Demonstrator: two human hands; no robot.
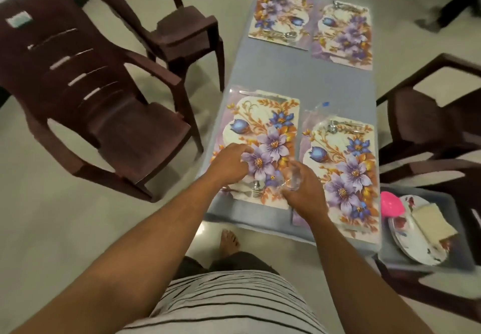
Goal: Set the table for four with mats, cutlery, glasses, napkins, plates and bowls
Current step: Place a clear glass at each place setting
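Four floral mats lie on the grey table (276, 68). Over the near left mat (263, 115) my right hand (304, 193) grips a clear glass (294, 175). My left hand (229, 164) hovers over the same mat with fingers curled; whether it holds anything is unclear. A spoon and fork (256, 189) lie at that mat's near edge, a knife (260, 94) at its far edge. The near right mat (341, 175) carries cutlery (343, 126) and a clear glass (316, 111) stands by its far corner. Both far mats (276, 8) (343, 34) hold cutlery too.
A grey bin (426, 263) at the right holds plates (413, 242), a folded napkin stack (432, 220) and a pink bowl (391, 204). Brown plastic chairs stand left (86, 94) (182, 29) and right (432, 115) of the table. My bare foot (229, 241) is on the floor.
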